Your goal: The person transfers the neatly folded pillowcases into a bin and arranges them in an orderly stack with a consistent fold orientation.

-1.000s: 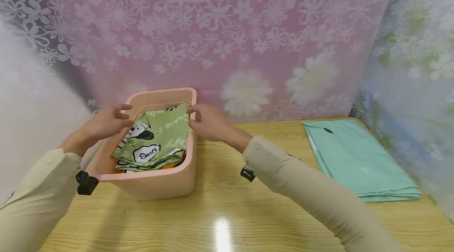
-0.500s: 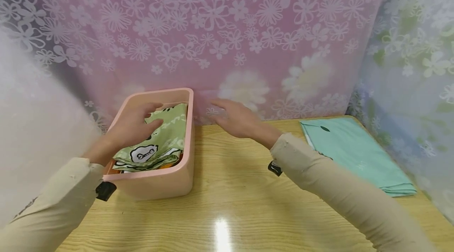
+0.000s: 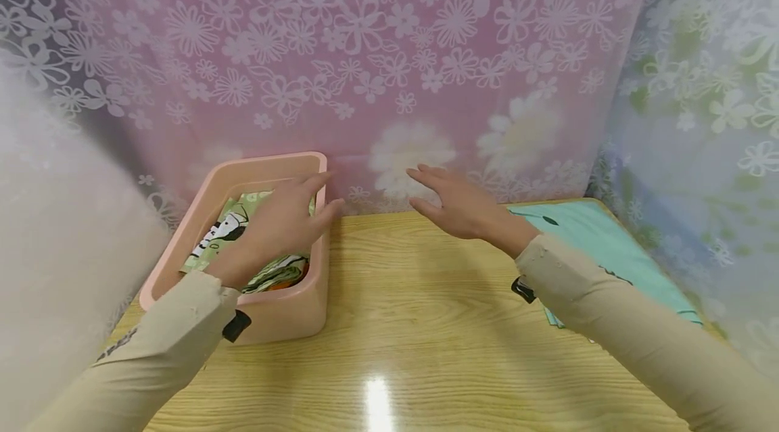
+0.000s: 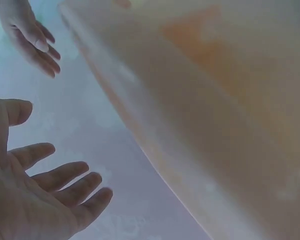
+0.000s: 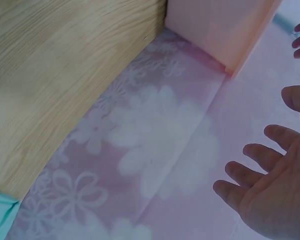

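Note:
A pink plastic bin stands at the left of the wooden table. Folded green cloth with a cartoon dog print lies inside it, partly hidden by my left hand. That hand is over the bin's right side, fingers spread and holding nothing; the left wrist view shows its palm beside the bin wall. My right hand is raised over the back of the table, fingers extended and bare, between the bin and a folded mint-green cloth. The right forearm covers part of that cloth.
The wooden table reaches back to a pink floral curtain. Another pale floral curtain hangs along the right side. A whitish surface borders the left.
Both hands have moved to the right. The right hand has left the bin's rim and approached the mint cloth; the left has crossed over the bin. The green cloth stays in the bin.

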`<state>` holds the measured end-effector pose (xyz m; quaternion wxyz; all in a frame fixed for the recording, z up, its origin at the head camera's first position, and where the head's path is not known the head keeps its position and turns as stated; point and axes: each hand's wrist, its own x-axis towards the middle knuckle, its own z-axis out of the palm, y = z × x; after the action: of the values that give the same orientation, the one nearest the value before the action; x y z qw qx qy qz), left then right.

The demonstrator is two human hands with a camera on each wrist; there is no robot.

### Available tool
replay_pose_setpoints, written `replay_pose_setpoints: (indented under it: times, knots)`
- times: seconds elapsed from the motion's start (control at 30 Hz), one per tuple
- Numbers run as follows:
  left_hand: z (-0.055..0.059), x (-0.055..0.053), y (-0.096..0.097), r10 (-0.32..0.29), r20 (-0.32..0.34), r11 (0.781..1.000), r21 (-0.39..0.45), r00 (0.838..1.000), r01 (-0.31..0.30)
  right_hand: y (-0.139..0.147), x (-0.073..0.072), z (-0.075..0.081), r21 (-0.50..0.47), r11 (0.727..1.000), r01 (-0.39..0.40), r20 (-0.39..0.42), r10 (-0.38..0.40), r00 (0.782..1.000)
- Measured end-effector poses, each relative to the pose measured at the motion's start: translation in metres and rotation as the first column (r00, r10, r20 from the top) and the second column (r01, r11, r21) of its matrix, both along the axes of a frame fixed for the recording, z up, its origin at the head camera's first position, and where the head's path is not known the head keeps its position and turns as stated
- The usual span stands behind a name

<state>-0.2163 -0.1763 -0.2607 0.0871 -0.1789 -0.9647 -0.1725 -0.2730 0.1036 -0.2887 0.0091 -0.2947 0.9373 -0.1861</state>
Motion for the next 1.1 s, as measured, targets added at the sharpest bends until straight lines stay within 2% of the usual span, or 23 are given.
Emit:
replay_pose_setpoints:
  times: [0.2,0.37,0.5,0.77,0.93,1.1]
  knots:
    - [-0.007,-0.002,0.026,-0.042,-0.053,0.992,-0.121,0.998,0.035,0.032,-0.001,-0.01,0.086,0.995,0.048,-0.043,-0.044,0.998]
    - [-0.013,0.0,0.046,-0.068,-0.027,0.98,-0.19,0.997,0.062,0.056,-0.001,-0.018,0.16,0.985,0.058,-0.127,-0.038,0.991]
    - [-0.018,0.002,0.061,-0.073,-0.016,0.969,-0.24,0.997,0.067,0.075,0.0,-0.025,0.177,0.981,0.082,-0.162,-0.053,0.985]
    - [-0.032,-0.001,0.089,-0.092,-0.013,0.937,-0.341,0.996,0.082,0.116,0.003,-0.039,0.199,0.97,0.141,-0.132,-0.116,0.984]
    - [-0.041,-0.003,0.106,-0.095,-0.012,0.923,-0.376,0.995,0.084,0.14,0.003,-0.05,0.211,0.962,0.173,-0.107,-0.153,0.982]
    - [-0.057,-0.005,0.118,-0.116,-0.033,0.907,-0.41,0.993,0.092,0.162,0.003,-0.06,0.229,0.952,0.205,-0.106,-0.185,0.977]
